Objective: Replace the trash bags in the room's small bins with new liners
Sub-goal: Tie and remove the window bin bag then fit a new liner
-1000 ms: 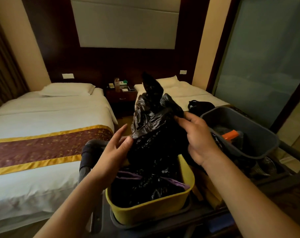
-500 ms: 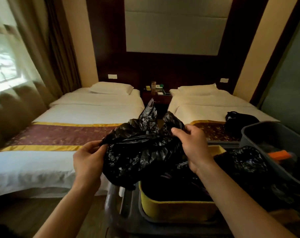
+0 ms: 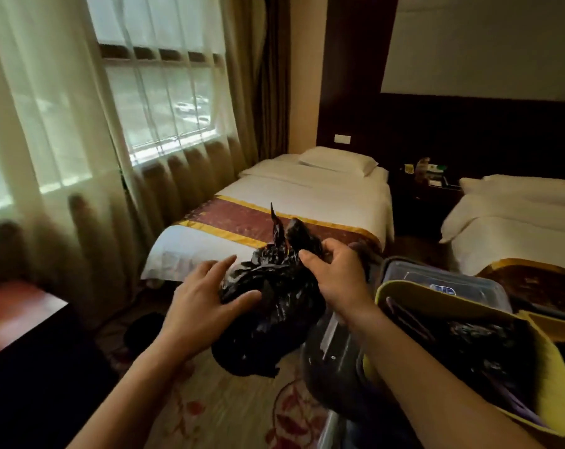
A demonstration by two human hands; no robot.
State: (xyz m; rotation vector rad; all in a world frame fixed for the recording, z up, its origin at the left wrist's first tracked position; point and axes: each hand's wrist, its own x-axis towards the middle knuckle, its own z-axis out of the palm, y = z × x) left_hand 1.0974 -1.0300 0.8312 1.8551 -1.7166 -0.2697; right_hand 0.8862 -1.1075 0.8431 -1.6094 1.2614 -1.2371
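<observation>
Scene: A person stood in a twin-bed hotel room, beside a yellow tub (image 3: 548, 367) that had dark plastic bunched inside it.
Bag: A crumpled black trash bag (image 3: 274, 319) hung in the air just left of the tub, above the patterned carpet (image 3: 229, 403), with its twisted ends pointing up.
Right hand (image 3: 337, 277): It grasped the bag's gathered neck on the side nearest the tub, fingers curled round the plastic.
Left hand (image 3: 203, 303): It lay against the bag's side farthest from the tub, fingers nearly straight, thumb pressing the plastic, gripping nothing.
Bed (image 3: 307, 196): Made up in white with a maroon-and-gold runner, it stood beyond the tub, to its left.
Window (image 3: 158, 102): Sheer-curtained, it was well to the tub's left.
</observation>
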